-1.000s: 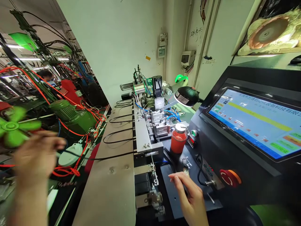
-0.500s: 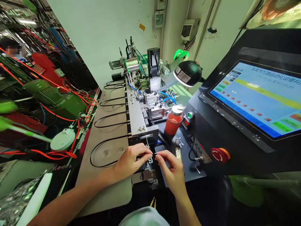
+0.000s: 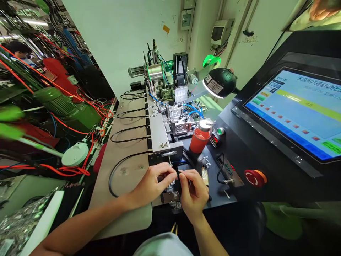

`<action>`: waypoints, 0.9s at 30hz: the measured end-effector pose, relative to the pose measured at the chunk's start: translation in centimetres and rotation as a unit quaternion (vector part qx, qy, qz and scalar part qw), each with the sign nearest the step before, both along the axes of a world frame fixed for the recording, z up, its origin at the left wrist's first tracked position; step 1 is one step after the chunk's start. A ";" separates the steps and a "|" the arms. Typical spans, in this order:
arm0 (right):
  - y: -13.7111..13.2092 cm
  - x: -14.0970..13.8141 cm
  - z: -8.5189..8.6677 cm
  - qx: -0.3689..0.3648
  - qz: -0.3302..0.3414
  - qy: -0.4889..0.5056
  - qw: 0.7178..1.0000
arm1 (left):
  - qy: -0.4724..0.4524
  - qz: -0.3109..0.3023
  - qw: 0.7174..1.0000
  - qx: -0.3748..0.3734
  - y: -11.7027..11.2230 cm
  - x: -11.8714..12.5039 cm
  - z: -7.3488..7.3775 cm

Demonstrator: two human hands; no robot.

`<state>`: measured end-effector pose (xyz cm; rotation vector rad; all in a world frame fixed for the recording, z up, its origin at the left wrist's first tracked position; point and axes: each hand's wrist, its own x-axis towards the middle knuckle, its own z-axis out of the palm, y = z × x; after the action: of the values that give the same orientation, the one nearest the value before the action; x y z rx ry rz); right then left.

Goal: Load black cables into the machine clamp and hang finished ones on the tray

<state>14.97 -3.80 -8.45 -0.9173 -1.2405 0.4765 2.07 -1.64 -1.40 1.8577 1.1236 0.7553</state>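
Note:
Both hands meet fingertip to fingertip in front of the machine's metal rail. My left hand is closed in a pinch, its forearm crossing the beige plate. My right hand pinches too, thumb upright against the curled fingers. A small dark piece shows between the fingertips; it looks like the end of a black cable, though the fingers cover most of it. That cable loops over the plate and passes beneath my left forearm. Just beyond the hands is the end of the metal rail, with a small metal fixture below them.
More black cable loops lie along the beige plate. A red jar stands right of the rail, under a black lamp. At right are an emergency stop button and a touchscreen. Another person is far left.
The view has shifted slightly. My right hand has turned, its fingers curled more and its thumb more upright. The cable loop by my left forearm bulges a little nearer to me.

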 end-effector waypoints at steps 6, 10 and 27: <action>-0.2 -0.2 0.1 -0.040 -0.009 -0.030 0.999 | 0.020 0.003 1.000 -0.002 0.3 -0.4 0.0; 0.0 1.2 -0.1 -0.138 0.058 -0.047 0.988 | 0.102 0.024 0.994 0.031 1.4 -1.4 -0.3; 1.3 2.9 -2.4 -0.235 0.071 -0.034 0.969 | 0.289 0.051 0.956 0.022 3.0 -1.2 -1.8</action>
<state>17.82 -2.49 -10.83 -1.2538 -1.2847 0.8852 0.83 1.31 -3.22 2.1381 1.5824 0.2856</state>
